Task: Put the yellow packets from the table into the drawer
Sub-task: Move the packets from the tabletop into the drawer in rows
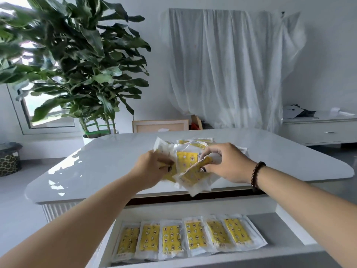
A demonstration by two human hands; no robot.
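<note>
Six yellow patterned packets in clear plastic wrappers lie side by side in a row in the open white drawer, nearest the viewer and below both forearms. Beyond the drawer, above the near edge of the glossy white rounded table, both hands work at a loose heap of the same yellow packets. The left hand has its fingers curled round the left side of the heap, gripping packets there, though exactly how many cannot be told. Just to the right of it, the right hand pinches one yellow packet between thumb and curled fingers; that packet tilts down toward the drawer and overhangs the table edge. A dark beaded bracelet circles the right wrist. More of the heap spreads on the tabletop behind the two hands. Farther off, beyond the left hand, a tall green leafy plant in a white pot stands by a window. Past the right hand, a white sheet hangs against the wall, and to its right is a low white cabinet.
</note>
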